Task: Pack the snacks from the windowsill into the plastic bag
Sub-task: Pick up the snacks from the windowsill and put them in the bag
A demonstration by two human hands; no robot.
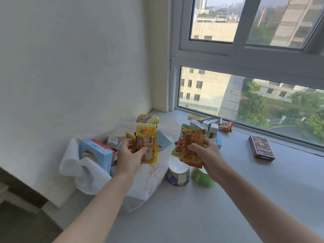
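A white plastic bag point(87, 174) stands open on the windowsill point(254, 199) against the left wall, holding a blue box point(98, 153) and other packs. My left hand point(129, 156) grips a bundle of yellow snack packets point(147, 142) just above the bag's right side. My right hand point(205, 153) grips a bunch of red and orange snack packets point(191, 148) to the right of the bag, above a tin can point(178, 173) and a green cup point(201, 178).
A dark red box point(261, 149) lies at the right of the sill. Small cartons point(208, 124) and loose packets point(226, 126) sit near the window glass. Yellow cans point(148, 119) stand in the corner behind the bag. The sill's front edge drops at lower left.
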